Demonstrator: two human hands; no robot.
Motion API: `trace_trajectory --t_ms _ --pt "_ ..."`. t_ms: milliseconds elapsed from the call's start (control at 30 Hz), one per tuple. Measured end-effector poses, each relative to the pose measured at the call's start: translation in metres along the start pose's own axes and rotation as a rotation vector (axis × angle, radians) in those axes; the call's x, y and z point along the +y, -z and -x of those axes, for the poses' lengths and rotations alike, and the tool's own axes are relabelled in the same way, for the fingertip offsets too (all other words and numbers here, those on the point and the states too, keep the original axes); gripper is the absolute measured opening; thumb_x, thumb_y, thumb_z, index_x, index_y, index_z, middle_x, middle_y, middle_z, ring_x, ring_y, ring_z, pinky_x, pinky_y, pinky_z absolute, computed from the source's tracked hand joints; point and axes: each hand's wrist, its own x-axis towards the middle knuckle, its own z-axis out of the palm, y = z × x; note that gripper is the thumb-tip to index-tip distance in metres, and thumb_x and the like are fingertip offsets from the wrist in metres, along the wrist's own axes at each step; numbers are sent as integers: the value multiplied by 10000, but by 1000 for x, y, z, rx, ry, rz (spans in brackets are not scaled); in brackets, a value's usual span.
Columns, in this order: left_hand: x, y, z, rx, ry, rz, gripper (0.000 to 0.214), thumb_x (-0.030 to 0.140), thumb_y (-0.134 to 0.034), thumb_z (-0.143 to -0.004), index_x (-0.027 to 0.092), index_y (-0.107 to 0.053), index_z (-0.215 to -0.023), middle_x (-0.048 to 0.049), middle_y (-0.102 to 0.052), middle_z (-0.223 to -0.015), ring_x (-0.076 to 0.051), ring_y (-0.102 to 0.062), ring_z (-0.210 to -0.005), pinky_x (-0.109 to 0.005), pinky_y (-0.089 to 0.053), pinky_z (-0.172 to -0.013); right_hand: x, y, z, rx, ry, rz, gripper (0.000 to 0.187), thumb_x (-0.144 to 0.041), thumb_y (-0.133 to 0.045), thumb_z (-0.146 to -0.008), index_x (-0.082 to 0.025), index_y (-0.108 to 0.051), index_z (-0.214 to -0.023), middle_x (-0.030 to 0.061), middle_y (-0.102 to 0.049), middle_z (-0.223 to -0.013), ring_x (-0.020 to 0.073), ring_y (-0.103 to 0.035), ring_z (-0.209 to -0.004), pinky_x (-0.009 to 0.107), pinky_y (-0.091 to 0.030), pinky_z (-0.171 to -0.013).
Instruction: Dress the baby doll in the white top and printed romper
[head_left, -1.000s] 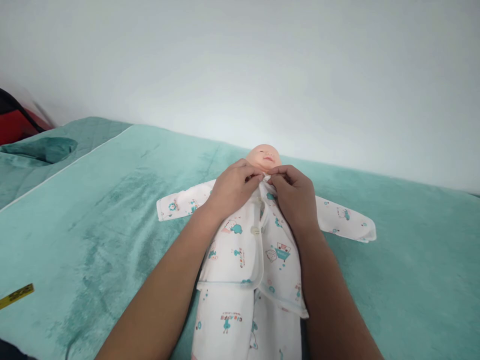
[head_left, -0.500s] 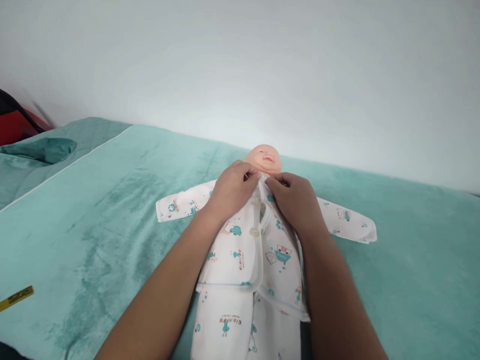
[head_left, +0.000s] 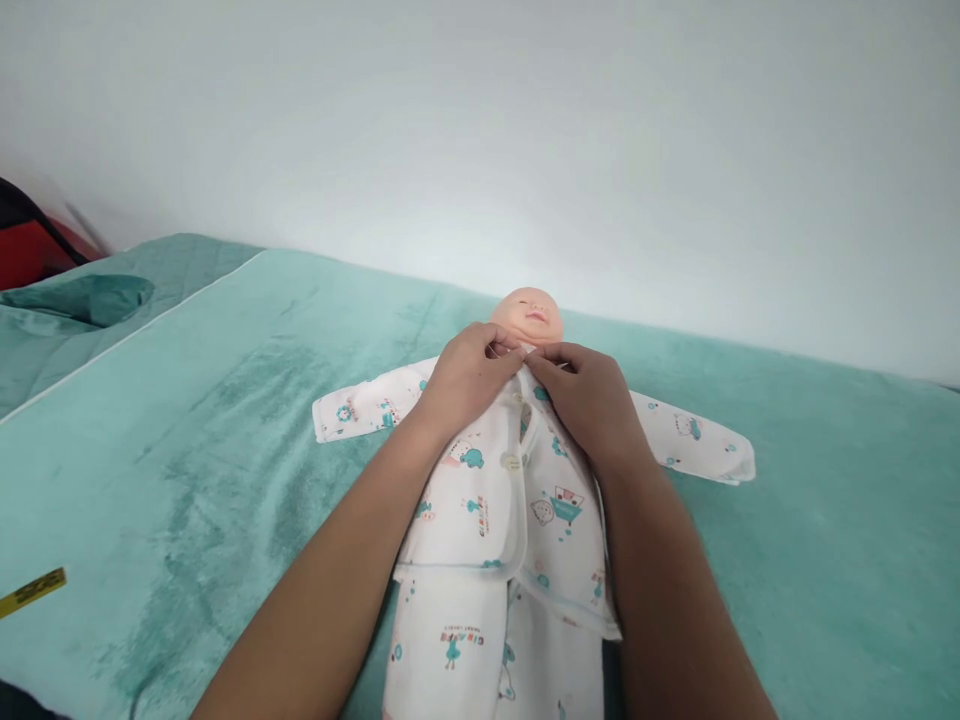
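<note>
Both your hands are at the doll's neck, center of frame. Your left hand [head_left: 469, 375] pinches the white printed jacket [head_left: 480, 500] at the neckline, thumb against fingers. Your right hand [head_left: 589, 395] pinches the neckline right beside it, fingertips nearly meeting the left's; too small to tell what exactly sits between them. Jacket lies front up, center to lower center, on the doll; the doll's head [head_left: 529, 313] shows just above your hands, face up. Pale button [head_left: 513, 462] on the front edge, below your hands; small gap between the front panels above it. One sleeve [head_left: 360, 405] stretches out left of center, the other sleeve [head_left: 697, 435] right of center. Matching lower garment [head_left: 450, 670] at bottom center, under the jacket hem. All on a teal cover [head_left: 225, 480]. Yellow strip [head_left: 31, 592] lower left, red-and-black item [head_left: 34, 240] at left edge, pale wall [head_left: 480, 130] across the top.
</note>
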Motion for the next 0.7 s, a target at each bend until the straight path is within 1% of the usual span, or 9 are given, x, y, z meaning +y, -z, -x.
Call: trace_trajectory --t_ms 100,233,300,400,567,700 --pt "0 -1 -1 34 -19 -46 127 290 -584 -848 215 -684 -870 -12 -647 -941 -141 -588 -842 -282 -437 -763 0 -2 0 7 -18 -7 210 -335 -545 -795 -186 -688 -757 8 -678 -812 151 -543 -723 288 -373 -690" --pt "1 0 -2 30 -91 -105 132 216 -567 -850 202 -671 -770 -10 -640 -876 -153 -587 -880 -286 -430 -788 0 -3 0 45 -43 -12 160 -299 -543 -775 -197 -665 -761 -12 -661 -765 144 -540 -700 284 -375 -671" --pt "2 1 -3 27 -116 -118 139 191 -561 -852 191 -653 -748 -10 -641 -855 -155 -587 -875 -286 -428 -784 1 -4 -1 73 -44 2 147 -283 -537 -767 -199 -658 -761 -15 -657 -758 143 -539 -697 284 -376 -667" --pt "1 2 -3 11 -100 -107 128 192 -548 -866 179 -632 -769 -16 -651 -861 -151 -583 -833 -287 -429 -762 2 -4 -2 100 -39 31 147 -274 -532 -760 -199 -657 -775 -9 -659 -769 147 -545 -703 287 -378 -667" --pt "-1 3 -4 -37 -89 -64 131 209 -523 -881 170 -620 -802 -17 -646 -831 -141 -567 -775 -277 -424 -726 1 -3 -1 56 -39 43 156 -302 -542 -768 -199 -658 -755 -9 -662 -765 143 -535 -688 291 -373 -673" --pt "-3 3 -5 -42 -64 -14 135 217 -526 -875 168 -608 -781 -7 -633 -800 -127 -546 -730 -261 -413 -698 -1 -1 1 24 -34 29 169 -312 -551 -769 -193 -658 -718 -14 -655 -742 132 -511 -672 283 -360 -659"
